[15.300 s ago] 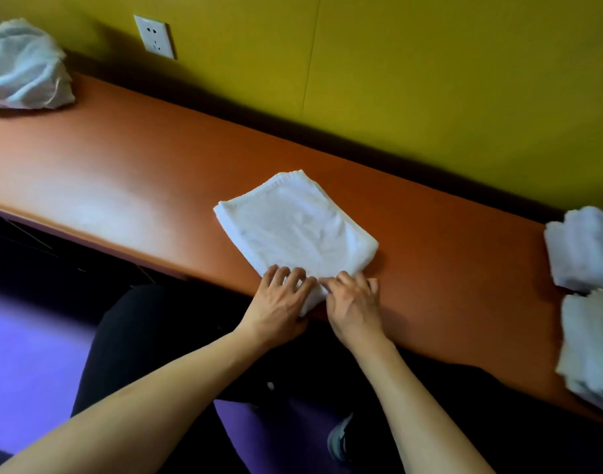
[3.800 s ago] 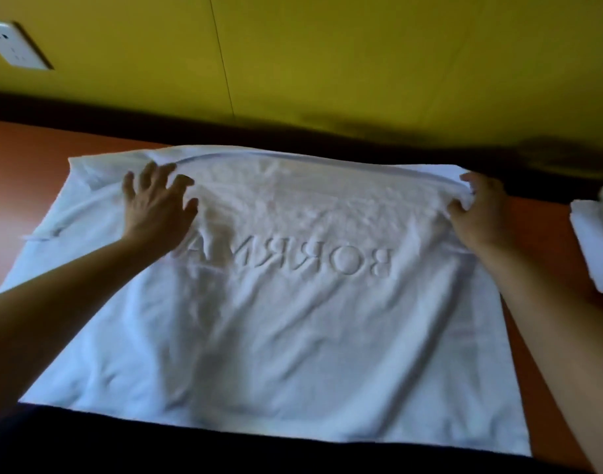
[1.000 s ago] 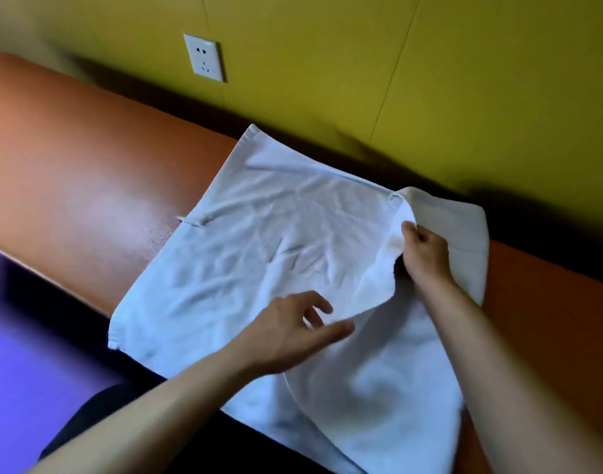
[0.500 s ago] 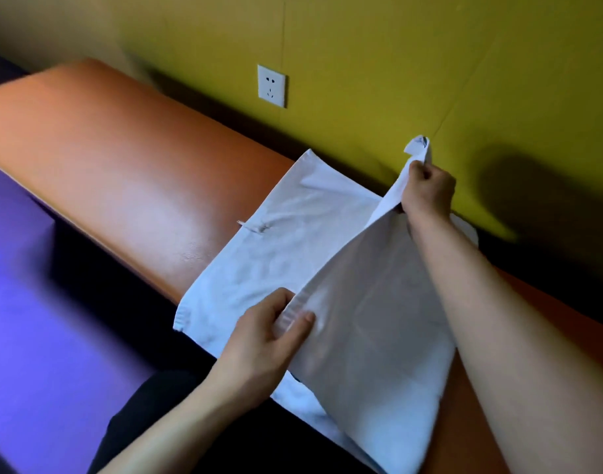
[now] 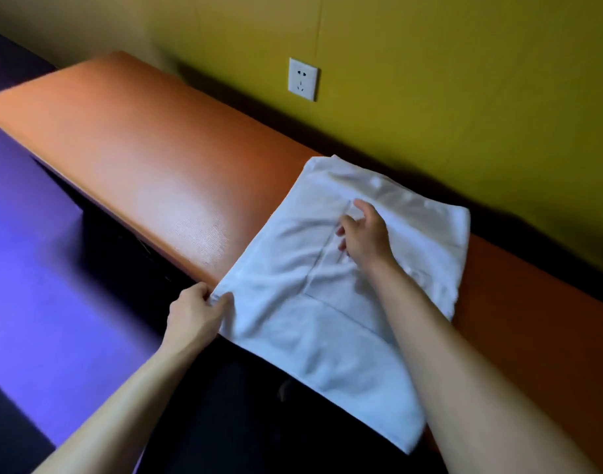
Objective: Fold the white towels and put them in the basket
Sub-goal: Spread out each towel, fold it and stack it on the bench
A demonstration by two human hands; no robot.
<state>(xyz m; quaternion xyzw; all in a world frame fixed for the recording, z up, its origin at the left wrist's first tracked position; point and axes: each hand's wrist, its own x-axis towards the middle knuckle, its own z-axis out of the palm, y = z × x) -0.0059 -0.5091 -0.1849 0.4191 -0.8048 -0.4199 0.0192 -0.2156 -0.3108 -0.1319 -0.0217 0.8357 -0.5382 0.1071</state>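
Item: white towel [image 5: 330, 278], on orange worktop [image 5: 149, 159] toward right end, reaching from near back edge to front edge, near part overhanging front edge. Condition: one fold in, upper layer's edge visible across middle; wrinkled.
Left hand [image 5: 194, 319]: pinching towel's near-left corner at front edge.
Right hand [image 5: 363, 234]: fingers loosely spread, over towel's middle; contact unclear.
Outstanding: further folds, transfer to basket. Basket not in view.
Also: wall socket [image 5: 302, 79] above back edge.

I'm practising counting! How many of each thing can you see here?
White towel: 1
Hands: 2, left hand and right hand
Orange table: 1
Wall socket: 1
Total: 5
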